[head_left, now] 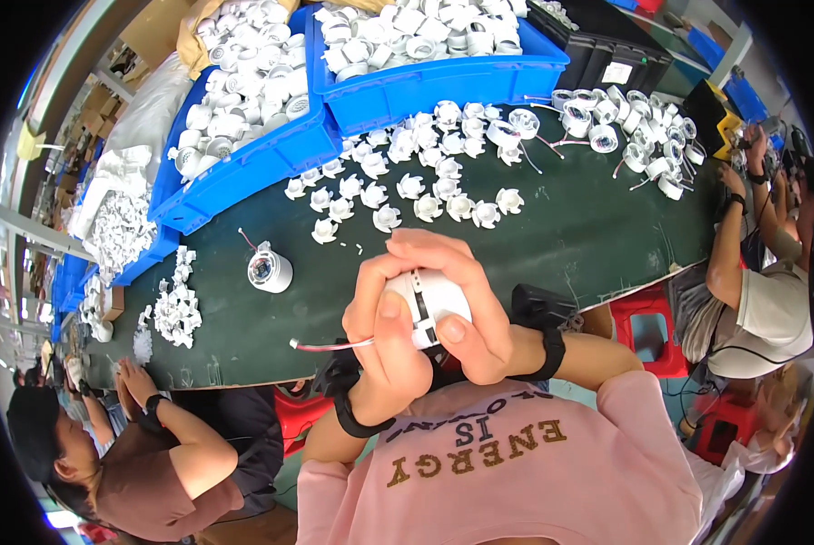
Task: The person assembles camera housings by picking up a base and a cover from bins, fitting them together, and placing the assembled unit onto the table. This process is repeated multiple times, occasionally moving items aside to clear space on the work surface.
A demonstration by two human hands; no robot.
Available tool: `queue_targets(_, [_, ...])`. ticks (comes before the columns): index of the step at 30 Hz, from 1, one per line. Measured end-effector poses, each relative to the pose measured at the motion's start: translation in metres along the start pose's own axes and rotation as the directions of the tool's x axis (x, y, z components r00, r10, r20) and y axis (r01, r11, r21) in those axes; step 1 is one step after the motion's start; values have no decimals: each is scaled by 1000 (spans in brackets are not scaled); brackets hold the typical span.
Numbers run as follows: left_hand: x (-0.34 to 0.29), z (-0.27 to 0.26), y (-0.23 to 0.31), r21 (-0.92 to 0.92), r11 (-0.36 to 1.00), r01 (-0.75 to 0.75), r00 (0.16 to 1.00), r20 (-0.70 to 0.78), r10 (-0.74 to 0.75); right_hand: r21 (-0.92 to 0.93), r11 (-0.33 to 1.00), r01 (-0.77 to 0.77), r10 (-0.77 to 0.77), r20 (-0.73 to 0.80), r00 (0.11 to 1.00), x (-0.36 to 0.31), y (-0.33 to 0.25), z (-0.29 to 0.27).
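Above the near edge of the table, a white round plastic housing (pixel 441 297) is held between my two hands. A dark gap runs across it, and a thin red and white wire with a small plug (pixel 334 346) trails from it to the left. My left hand (pixel 384 350) is closed around its left side, thumb pressed on the front. From the other side my right hand (pixel 484 331) wraps it, thumb at the lower right. The fingers of both hands meet over the top and hide the far side. Beyond them lie several white claw-shaped plastic parts (pixel 428 207).
Blue bins (pixel 425 95) of white ring parts line the back of the green table (pixel 597 218). Wired round units (pixel 638 136) are heaped at right, and one unit (pixel 270 270) stands at left near small white pieces (pixel 178 313). People (pixel 152 468) work on both sides.
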State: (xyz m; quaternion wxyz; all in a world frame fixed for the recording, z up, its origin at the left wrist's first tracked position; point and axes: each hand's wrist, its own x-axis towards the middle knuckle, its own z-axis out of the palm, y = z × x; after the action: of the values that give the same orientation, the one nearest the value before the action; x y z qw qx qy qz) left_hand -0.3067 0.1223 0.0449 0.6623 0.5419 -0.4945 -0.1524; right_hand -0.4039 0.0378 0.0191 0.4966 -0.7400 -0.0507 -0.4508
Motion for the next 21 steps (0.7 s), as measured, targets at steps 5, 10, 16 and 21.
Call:
queue_targets(5, [2, 1, -9, 68, 992, -110, 994, 23, 108, -120, 991, 54, -51, 28, 998, 2, -1, -2])
queue_targets(10, [7, -1, 0, 91, 983, -158, 987, 39, 155, -207, 971, 119, -149, -133, 980, 1, -5, 18])
queue_targets(16, [31, -9, -22, 129, 991, -22, 999, -42, 27, -99, 990, -99, 102, 31, 994, 29, 8, 2])
queue_targets(21, [52, -33, -64, -651, 454, 608, 743, 266, -614, -343, 902, -262, 261, -50, 964, 39, 12, -34])
